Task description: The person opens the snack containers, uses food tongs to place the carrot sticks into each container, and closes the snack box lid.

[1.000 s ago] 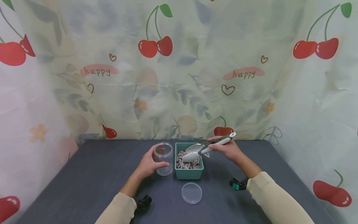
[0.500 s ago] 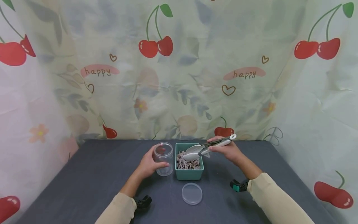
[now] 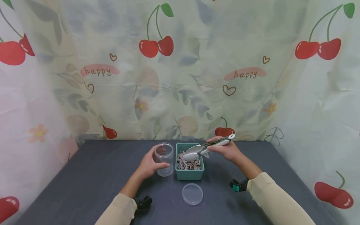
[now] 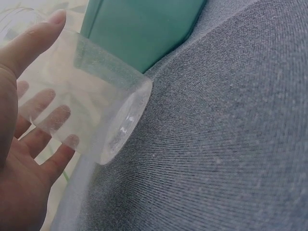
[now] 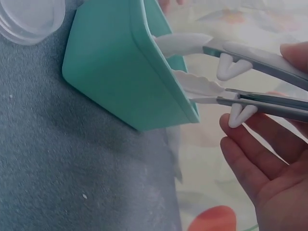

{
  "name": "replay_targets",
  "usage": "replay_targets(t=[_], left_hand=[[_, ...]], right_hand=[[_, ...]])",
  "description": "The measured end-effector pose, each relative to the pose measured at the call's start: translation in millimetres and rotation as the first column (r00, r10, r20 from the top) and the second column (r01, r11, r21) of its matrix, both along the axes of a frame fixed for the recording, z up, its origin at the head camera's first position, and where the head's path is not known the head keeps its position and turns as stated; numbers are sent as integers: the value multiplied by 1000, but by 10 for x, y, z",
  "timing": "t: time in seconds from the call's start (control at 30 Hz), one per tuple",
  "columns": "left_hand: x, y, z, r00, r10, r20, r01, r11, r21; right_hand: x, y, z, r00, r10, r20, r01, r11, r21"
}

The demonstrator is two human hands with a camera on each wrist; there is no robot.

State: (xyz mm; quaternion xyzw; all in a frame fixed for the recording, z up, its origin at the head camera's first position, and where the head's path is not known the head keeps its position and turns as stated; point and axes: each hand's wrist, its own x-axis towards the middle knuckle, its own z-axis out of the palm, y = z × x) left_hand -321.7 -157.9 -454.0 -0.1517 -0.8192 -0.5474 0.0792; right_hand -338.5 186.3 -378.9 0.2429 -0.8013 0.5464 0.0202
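Note:
My left hand [image 3: 149, 164] grips a clear plastic jar [image 3: 168, 156] that stands on the table, its thumb in front and fingers behind. The jar's mouth faces up, with no lid on it. Beside the jar is a teal container [image 3: 189, 175] holding a heap of thin greyish-pink strips [image 3: 188, 165]. In my right hand [image 3: 227, 151] is a pair of tongs [image 5: 269, 103] with white scalloped heads. Those heads reach down inside the container, over the strips. The container's wall hides the tips in the right wrist view.
A round translucent lid [image 3: 192, 194] lies flat on the dark tablecloth [image 3: 84, 187], in front of the container. Behind the table hangs a curtain [image 3: 180, 93] printed with cherries.
The two arms of the tongs have come slightly closer together, and the heads sit a little further left over the strips. The left hand and jar have stayed in place.

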Motion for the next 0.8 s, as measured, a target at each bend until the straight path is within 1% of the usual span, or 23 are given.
replay_targets(t=[0.17,0.43,0.63,0.8], left_hand=[[-3,-3,7,1000,4,-5,-4,1000,-7],[-15,-8,-3,1000,3,5,-3,1000,-11],[-16,-13,-6,1000,-2,8,2,1000,-9],[-15,-19,-8,1000,-7,8,7,1000,-12]], right_hand=[[19,-27,-25,999,-30,-14,29,998,-51],[26,-3,-67,996,-85,-21,83,994,-70],[40,17,-54,997,-82,13,82,994,-78],[43,30,-38,997,-61,44,64,995,-76]])
